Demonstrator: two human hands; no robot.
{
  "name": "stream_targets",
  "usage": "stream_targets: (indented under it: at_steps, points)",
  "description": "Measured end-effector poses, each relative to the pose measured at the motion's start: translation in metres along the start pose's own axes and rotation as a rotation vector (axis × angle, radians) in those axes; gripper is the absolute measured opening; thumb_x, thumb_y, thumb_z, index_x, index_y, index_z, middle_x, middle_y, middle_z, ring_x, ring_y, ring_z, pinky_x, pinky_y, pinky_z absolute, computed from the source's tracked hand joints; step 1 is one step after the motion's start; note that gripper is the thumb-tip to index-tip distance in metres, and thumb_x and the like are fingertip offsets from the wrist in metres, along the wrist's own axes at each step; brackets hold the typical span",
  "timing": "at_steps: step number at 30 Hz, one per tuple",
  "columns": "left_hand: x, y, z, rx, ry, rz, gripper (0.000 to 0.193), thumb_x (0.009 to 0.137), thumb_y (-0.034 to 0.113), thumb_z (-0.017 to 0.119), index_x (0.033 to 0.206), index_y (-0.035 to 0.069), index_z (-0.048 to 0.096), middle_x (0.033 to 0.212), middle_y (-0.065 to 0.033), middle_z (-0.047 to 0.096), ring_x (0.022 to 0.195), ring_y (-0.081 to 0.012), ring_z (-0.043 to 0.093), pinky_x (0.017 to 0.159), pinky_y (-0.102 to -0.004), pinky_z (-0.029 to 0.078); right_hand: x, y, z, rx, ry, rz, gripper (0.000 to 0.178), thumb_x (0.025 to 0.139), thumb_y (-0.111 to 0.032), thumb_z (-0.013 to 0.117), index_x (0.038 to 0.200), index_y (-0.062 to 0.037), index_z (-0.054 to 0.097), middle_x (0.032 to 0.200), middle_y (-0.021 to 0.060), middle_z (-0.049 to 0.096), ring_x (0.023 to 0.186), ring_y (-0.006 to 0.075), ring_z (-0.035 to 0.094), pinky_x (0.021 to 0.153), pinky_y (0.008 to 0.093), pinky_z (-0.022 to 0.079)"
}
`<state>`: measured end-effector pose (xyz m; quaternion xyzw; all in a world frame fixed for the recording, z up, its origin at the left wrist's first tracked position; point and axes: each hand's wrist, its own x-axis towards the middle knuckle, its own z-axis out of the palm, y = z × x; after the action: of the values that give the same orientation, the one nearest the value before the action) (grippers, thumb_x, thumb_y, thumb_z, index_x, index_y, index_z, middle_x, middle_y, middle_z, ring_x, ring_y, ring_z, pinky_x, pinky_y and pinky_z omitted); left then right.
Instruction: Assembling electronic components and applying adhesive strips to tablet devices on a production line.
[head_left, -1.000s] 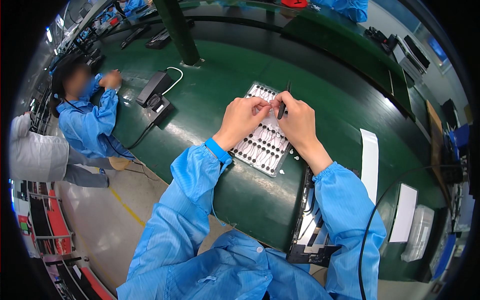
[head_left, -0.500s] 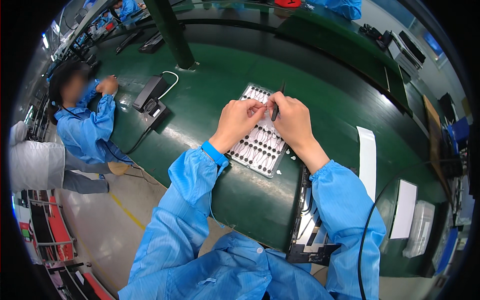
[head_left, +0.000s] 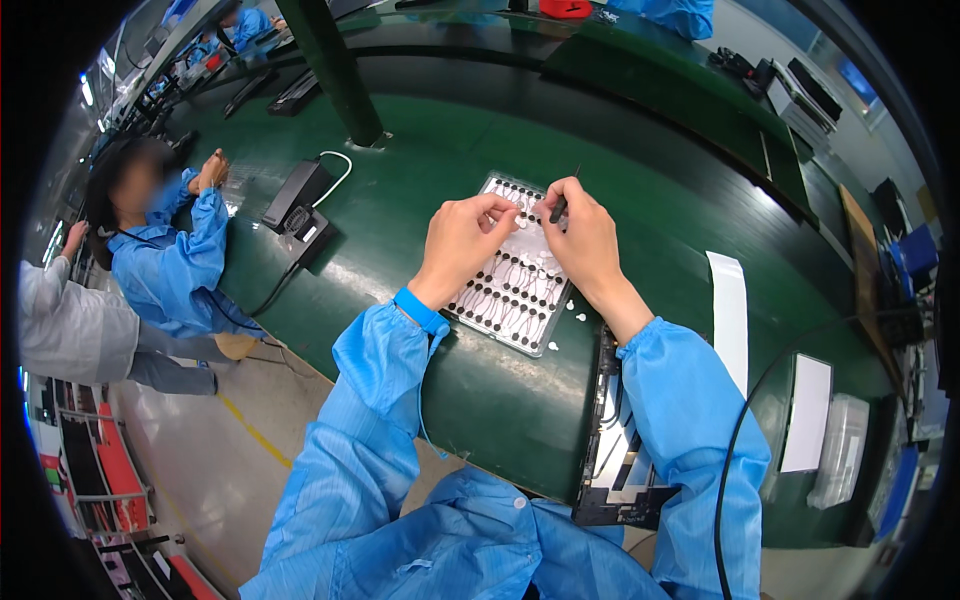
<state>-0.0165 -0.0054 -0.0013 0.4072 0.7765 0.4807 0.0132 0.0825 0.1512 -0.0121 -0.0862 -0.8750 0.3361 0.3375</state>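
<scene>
A clear tray [head_left: 548, 334] lies on the green table in front of me, with rows of small round black parts [head_left: 507, 333] joined to thin wires. Over its far half, my left hand [head_left: 466, 243] is closed in a pinch; the small thing at its fingertips looks whitish but is too small to name. Close beside it, my right hand [head_left: 582, 238] grips a slim black pen-like tool [head_left: 560, 208], whose upper end sticks up past the fingers. The hands are slightly apart. Small white pieces [head_left: 580, 318] lie by the tray's right edge.
An open black device chassis [head_left: 612, 470] sits by my right forearm, near a white strip [head_left: 729, 320]. Left of the tray are a black box [head_left: 298, 190] and a green post [head_left: 340, 90]. A co-worker in blue [head_left: 170, 245] sits at left. A clear plastic bag [head_left: 840, 450] lies right.
My hands have drawn a little apart, the left moving slightly left. In my right hand, the black tool has tilted and less of it shows below the fingers.
</scene>
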Motion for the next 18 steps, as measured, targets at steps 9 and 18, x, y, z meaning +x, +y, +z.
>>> stream_targets:
  at_steps: [9,18]
  points:
    - [0.000,-0.002,0.013,-0.053,0.041,0.124,0.013,0.092,0.017,0.072,0.098,0.006,0.077,0.080,-0.0057,0.076,0.061,-0.0153,0.066,0.058,-0.0299,0.052,0.002,0.008,-0.010,0.528,-0.075,0.110,0.021,0.091,-0.006,0.074,0.101,-0.0032,0.055,0.096,0.0060,0.072,0.089,0.0115,0.069,0.078,0.0273,0.056]
    - [-0.011,0.073,0.039,0.179,0.138,0.655,0.013,0.083,0.009,0.080,0.095,0.010,0.075,0.083,-0.0024,0.073,0.067,-0.0203,0.062,0.067,-0.0340,0.048,-0.033,0.002,-0.116,0.723,-0.238,0.389,0.029,0.090,-0.010,0.077,0.110,0.0000,0.059,0.092,0.0096,0.074,0.080,0.0116,0.068,0.073,0.0245,0.055]
